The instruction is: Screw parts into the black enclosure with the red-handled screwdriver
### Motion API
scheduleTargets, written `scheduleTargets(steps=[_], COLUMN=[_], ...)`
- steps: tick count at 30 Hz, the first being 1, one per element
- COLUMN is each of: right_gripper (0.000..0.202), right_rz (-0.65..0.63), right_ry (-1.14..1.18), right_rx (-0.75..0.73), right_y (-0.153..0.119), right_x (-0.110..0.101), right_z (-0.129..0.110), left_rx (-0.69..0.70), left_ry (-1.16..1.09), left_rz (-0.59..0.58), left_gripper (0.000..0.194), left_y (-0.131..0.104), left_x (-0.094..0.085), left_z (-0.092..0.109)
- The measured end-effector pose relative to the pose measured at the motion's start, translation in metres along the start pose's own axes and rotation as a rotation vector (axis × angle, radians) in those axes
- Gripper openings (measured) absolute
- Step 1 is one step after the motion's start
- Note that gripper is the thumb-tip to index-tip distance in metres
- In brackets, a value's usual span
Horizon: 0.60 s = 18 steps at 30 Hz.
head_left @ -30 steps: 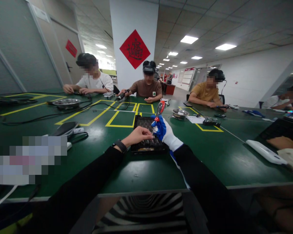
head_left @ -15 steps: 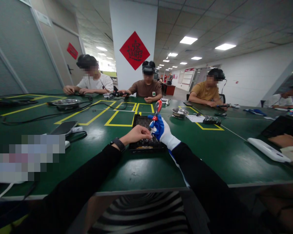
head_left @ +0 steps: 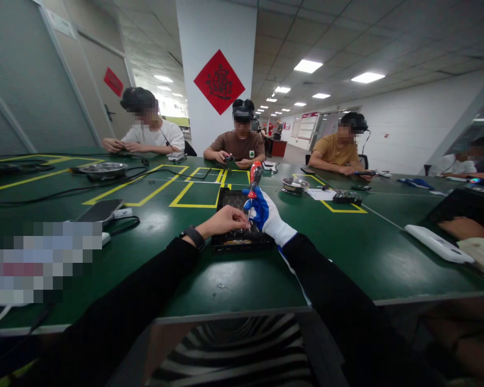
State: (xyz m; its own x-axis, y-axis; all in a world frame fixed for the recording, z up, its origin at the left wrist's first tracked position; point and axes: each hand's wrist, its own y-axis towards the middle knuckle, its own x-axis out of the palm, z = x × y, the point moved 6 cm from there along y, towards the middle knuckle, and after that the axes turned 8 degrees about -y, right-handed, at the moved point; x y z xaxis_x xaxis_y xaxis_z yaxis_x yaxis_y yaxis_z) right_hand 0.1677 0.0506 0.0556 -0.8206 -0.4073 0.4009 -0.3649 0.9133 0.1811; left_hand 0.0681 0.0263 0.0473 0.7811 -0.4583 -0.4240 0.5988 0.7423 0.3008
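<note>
A screwdriver (head_left: pixel 255 176) with a red and black handle stands nearly upright, its shaft pointing down over a black tray-like case (head_left: pixel 242 247) on the green table. My right hand (head_left: pixel 263 212), in a blue and white glove, is wrapped round the lower part of the screwdriver. Bare and wearing a dark wristband, my left hand (head_left: pixel 226 220) has its fingers pinched together beside the shaft tip. Whatever lies between those fingertips is too small to make out. Small parts inside the case are partly hidden by both hands.
Metal bowls stand at the left (head_left: pixel 104 171) and right (head_left: pixel 295 185) of the table. A phone (head_left: pixel 100 210) and cables lie left; a white device (head_left: pixel 439 243) and black parts (head_left: pixel 347 198) lie right. Several people sit around the table.
The screwdriver has tilted a little closer to upright in my right hand. My left hand keeps its pinch. The person opposite has drawn a dark object in front of the chest. The view has shifted slightly.
</note>
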Motion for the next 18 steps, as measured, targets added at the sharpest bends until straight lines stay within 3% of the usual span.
scheduleTargets(steps=[3,18], right_gripper=[0.039,0.024], right_rz=[-0.062,0.131], right_ry=[0.043,-0.063], right_rx=[0.004,-0.103], right_y=[-0.0022,-0.0072], right_x=[0.0017,0.0011], right_z=[-0.0015,-0.0071], left_rx=[-0.011,-0.010], left_ry=[-0.005,-0.006], left_rz=[0.032,0.040], left_gripper=[0.031,0.033], left_y=[-0.0001,-0.0002], left_x=[-0.0015,-0.0017], left_z=[-0.0016,-0.0022])
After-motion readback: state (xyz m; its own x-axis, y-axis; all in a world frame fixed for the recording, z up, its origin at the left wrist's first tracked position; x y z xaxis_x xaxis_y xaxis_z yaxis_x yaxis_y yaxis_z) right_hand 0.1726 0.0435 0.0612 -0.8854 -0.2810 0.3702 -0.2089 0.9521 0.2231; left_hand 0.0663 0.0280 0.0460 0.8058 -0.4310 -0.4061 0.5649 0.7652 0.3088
